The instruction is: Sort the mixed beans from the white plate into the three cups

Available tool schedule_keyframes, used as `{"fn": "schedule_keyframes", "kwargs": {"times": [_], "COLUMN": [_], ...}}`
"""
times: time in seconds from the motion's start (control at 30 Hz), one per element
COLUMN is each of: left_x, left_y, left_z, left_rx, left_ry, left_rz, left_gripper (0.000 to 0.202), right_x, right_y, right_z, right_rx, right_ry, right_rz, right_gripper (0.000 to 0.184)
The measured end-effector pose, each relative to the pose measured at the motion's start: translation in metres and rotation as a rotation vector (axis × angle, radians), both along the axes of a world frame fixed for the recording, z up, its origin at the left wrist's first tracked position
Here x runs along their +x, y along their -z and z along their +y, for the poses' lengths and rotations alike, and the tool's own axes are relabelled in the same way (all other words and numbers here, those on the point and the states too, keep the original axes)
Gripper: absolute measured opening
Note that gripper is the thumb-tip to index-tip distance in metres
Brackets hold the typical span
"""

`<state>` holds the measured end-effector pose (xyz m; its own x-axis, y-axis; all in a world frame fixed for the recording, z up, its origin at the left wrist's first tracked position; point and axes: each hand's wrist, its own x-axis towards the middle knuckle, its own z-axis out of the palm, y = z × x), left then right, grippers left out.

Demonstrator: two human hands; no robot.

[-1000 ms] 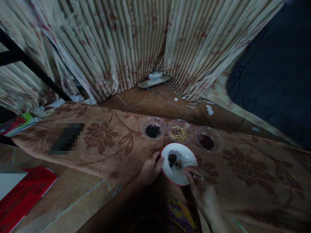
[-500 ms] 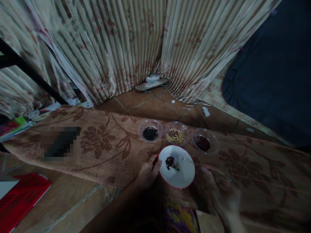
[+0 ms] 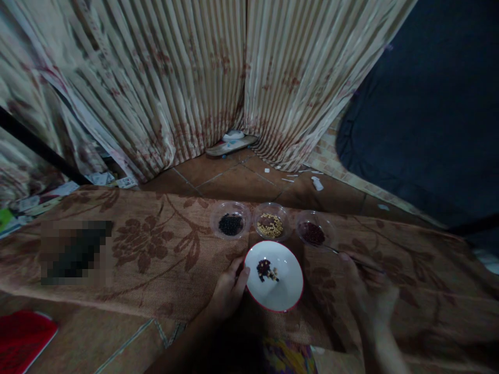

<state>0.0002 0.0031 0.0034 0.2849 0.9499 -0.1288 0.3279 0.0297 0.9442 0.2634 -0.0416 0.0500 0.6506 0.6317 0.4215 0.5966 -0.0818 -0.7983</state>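
Observation:
My left hand (image 3: 229, 286) grips the left edge of a white bowl with a red rim (image 3: 290, 291), thumb over the rim. In the bowl lies a small pile of mixed dark and pale beans (image 3: 266, 270). My right hand (image 3: 368, 291), a little blurred, is closed on thin metal tweezers (image 3: 334, 251); their tip points left, by the clear bowl of dark red beans (image 3: 313, 234). Whether the tips hold anything is too small to tell. Left of that bowl stand a clear bowl of yellow beans (image 3: 270, 225) and one of black beans (image 3: 230, 225).
A brown flowered cloth (image 3: 175, 270) covers the long low table. Beyond it, a skateboard (image 3: 232, 147) and white scraps (image 3: 317, 183) lie on the tiled floor before striped curtains (image 3: 187, 78). A blurred-out dark object (image 3: 78, 253) rests on the left of the cloth.
My right hand has moved the tweezers from over the white bowl rightward and up to beside the red bean bowl. The left hand keeps its grip; the view has shifted slightly.

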Motion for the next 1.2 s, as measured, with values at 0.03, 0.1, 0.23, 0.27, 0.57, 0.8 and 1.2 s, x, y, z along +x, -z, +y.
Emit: {"fn": "schedule_keyframes", "kwargs": {"times": [0.03, 0.1, 0.23, 0.27, 0.57, 0.8, 1.2], "left_x": [0.000, 0.000, 0.000, -0.001, -0.001, 0.000, -0.001], "left_y": [0.000, 0.000, 0.003, 0.004, 0.004, 0.007, 0.010], "left_z": [0.000, 0.000, 0.000, 0.000, -0.001, -0.002, -0.002], "left_rx": [-0.008, -0.012, 0.025, 0.030, 0.035, 0.044, 0.051], "left_ry": [0.006, 0.013, 0.017, 0.019, 0.037, 0.026, 0.029], "left_rz": [0.002, 0.004, 0.011, 0.010, -0.003, 0.015, -0.007], "left_gripper": [0.033, 0.034, 0.033, 0.033, 0.033, 0.033, 0.034], "right_x": [-0.009, -0.026, -0.047, -0.050, -0.058, -0.061, -0.064], "right_y": [0.002, 0.008, 0.021, 0.023, 0.032, 0.037, 0.041], "right_z": [-0.005, -0.015, -0.027, -0.028, -0.020, -0.014, -0.012], "right_rx": [-0.035, -0.118, -0.262, -0.269, -0.272, -0.246, -0.190], "right_ry": [-0.045, -0.172, -0.394, -0.411, -0.459, -0.453, -0.459], "right_rz": [0.024, 0.085, 0.093, 0.069, -0.070, -0.143, -0.255], "right_gripper": [0.029, 0.027, 0.024, 0.024, 0.022, 0.022, 0.020]}}
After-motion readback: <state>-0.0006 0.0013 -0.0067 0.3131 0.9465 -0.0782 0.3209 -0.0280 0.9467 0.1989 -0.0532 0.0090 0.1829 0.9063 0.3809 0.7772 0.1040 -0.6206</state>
